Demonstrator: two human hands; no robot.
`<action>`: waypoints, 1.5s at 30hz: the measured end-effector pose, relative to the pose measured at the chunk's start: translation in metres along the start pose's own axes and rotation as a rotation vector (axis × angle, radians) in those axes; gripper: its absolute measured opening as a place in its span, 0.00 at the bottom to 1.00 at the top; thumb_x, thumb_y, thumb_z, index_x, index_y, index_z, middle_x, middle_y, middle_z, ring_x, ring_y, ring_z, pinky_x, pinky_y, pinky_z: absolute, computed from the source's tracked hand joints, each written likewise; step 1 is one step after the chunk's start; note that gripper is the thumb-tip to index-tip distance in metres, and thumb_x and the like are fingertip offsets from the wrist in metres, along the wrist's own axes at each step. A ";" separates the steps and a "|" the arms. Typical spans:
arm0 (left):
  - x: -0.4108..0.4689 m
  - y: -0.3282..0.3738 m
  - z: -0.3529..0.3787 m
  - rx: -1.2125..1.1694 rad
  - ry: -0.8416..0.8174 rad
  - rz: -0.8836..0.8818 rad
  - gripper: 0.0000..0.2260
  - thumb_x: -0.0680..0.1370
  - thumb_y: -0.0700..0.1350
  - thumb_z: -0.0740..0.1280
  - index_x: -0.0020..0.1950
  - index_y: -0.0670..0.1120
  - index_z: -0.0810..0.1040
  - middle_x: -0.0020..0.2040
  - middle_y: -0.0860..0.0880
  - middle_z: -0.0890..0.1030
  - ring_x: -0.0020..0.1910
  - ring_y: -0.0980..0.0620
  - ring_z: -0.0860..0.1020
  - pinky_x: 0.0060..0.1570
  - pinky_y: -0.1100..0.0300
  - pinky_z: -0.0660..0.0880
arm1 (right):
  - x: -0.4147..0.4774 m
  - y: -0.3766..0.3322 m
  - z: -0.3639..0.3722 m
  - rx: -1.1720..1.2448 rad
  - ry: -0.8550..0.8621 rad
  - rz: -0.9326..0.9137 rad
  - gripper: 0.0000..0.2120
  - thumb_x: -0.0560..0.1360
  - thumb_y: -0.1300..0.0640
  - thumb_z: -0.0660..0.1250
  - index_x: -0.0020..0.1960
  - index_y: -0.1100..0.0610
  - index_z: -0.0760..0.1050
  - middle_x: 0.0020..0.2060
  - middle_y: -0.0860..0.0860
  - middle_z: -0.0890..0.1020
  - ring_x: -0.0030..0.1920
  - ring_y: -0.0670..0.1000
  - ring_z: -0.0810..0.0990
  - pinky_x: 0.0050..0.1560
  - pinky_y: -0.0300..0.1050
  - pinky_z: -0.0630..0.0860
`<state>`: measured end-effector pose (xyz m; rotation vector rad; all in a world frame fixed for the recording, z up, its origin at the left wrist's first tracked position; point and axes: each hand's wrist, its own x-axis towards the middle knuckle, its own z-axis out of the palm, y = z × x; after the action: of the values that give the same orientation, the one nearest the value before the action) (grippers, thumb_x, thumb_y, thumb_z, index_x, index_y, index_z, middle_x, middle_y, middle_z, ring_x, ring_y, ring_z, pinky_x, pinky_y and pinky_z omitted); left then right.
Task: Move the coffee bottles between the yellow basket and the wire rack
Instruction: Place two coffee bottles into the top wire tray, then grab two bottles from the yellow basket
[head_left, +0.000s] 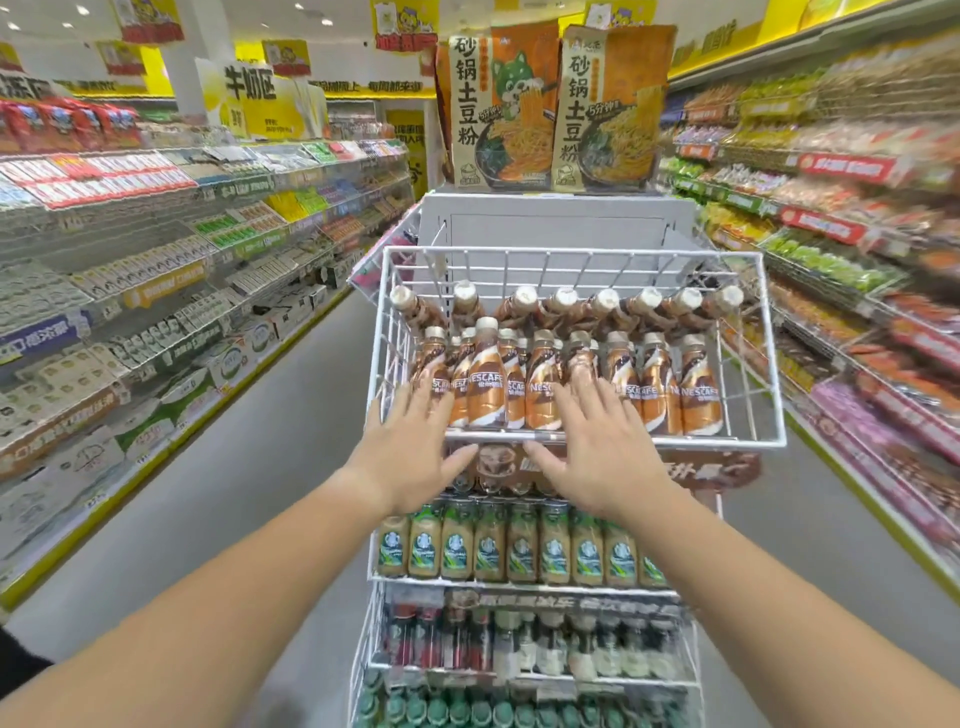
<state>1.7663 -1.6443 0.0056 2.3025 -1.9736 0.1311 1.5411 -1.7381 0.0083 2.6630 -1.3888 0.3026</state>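
Observation:
A white wire rack (769, 364) stands ahead of me at the end of an aisle. Its top basket holds several brown coffee bottles (698, 387) upright in front, with more lying along the back (566, 304). My left hand (415, 447) is spread open at the basket's front left corner, fingers against the leftmost bottles. My right hand (597, 441) is spread open just right of it, fingers resting on the middle bottles. Neither hand grips a bottle. No yellow basket is in view.
Lower tiers of the rack carry green-labelled bottles (519, 553) and darker drinks (519, 644). Two large noodle packs (550, 109) stand on top of the rack. Stocked shelves line the left (156, 291) and right (857, 270) sides, with grey floor (249, 467) between.

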 end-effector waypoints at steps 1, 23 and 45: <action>-0.010 0.005 -0.001 0.014 0.005 -0.006 0.38 0.79 0.70 0.44 0.82 0.49 0.46 0.83 0.45 0.45 0.81 0.42 0.44 0.76 0.37 0.48 | -0.010 0.000 -0.001 -0.003 -0.001 -0.006 0.44 0.73 0.27 0.38 0.82 0.51 0.42 0.81 0.56 0.43 0.80 0.58 0.41 0.78 0.62 0.49; -0.274 0.121 0.253 0.048 -0.256 -0.182 0.35 0.82 0.65 0.50 0.82 0.47 0.48 0.82 0.42 0.52 0.80 0.40 0.50 0.76 0.37 0.51 | -0.288 0.005 0.227 0.069 -0.290 -0.150 0.40 0.77 0.30 0.47 0.81 0.53 0.50 0.81 0.58 0.52 0.79 0.60 0.51 0.77 0.59 0.53; -0.374 0.121 0.828 -0.314 -0.551 -0.337 0.33 0.82 0.62 0.55 0.80 0.45 0.54 0.77 0.41 0.63 0.75 0.40 0.63 0.72 0.44 0.64 | -0.480 -0.024 0.784 0.201 -0.706 0.084 0.39 0.77 0.31 0.53 0.81 0.50 0.51 0.79 0.54 0.58 0.78 0.56 0.55 0.74 0.54 0.59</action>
<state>1.5866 -1.4092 -0.8623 2.5784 -1.5847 -0.8573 1.3864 -1.4991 -0.8665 3.0293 -1.7093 -0.5856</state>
